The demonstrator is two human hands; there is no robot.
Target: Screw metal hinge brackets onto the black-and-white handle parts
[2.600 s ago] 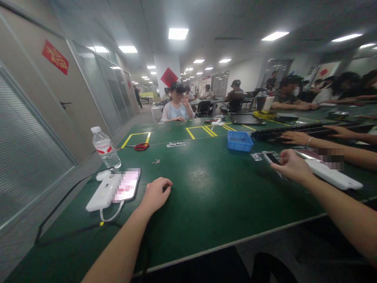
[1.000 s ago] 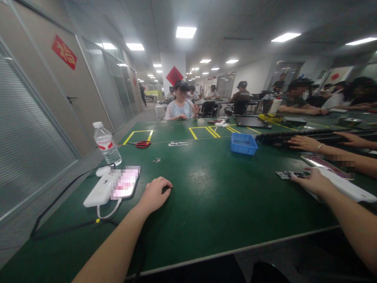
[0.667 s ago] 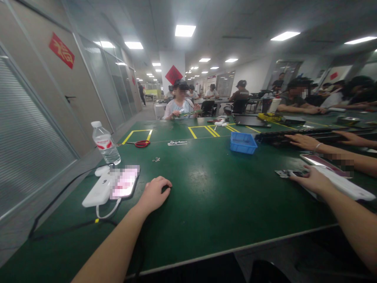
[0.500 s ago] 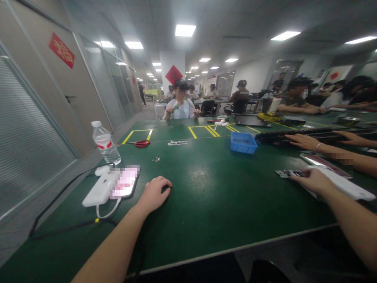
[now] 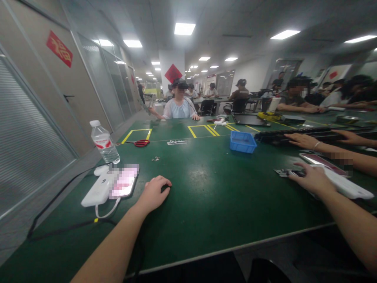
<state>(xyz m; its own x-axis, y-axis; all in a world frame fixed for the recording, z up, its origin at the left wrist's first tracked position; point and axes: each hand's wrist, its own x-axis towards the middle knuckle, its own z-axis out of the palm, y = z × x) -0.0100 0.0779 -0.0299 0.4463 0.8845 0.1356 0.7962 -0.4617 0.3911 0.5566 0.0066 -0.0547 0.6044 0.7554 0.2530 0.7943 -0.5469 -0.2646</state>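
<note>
My left hand (image 5: 154, 192) rests on the green table (image 5: 206, 208), fingers loosely curled, thumb apart, with nothing in it. Just left of it lie a phone (image 5: 125, 181) with a lit, blurred screen and a white power bank (image 5: 97, 190) with a white cable. At the right, my right hand (image 5: 316, 181) is open over a small silver-and-black metal part (image 5: 285, 173), thumb and index finger apart. The part lies on the table by the fingertips; whether the thumb touches it I cannot tell. Beside this hand are a white oblong object (image 5: 349, 184) and another phone (image 5: 324, 163).
A blue bin (image 5: 243, 142) stands right of the middle. Red-handled scissors (image 5: 141, 143), small metal bits (image 5: 155, 158), white strips (image 5: 176, 142) and a water bottle (image 5: 105, 143) are on the left side. A co-worker's hand (image 5: 303, 140) reaches over a long black object (image 5: 273, 136).
My right hand's index finger has lifted, widening the gap to the thumb; the metal part stays in place. My left hand keeps still. The person opposite has swung one arm out sideways.
</note>
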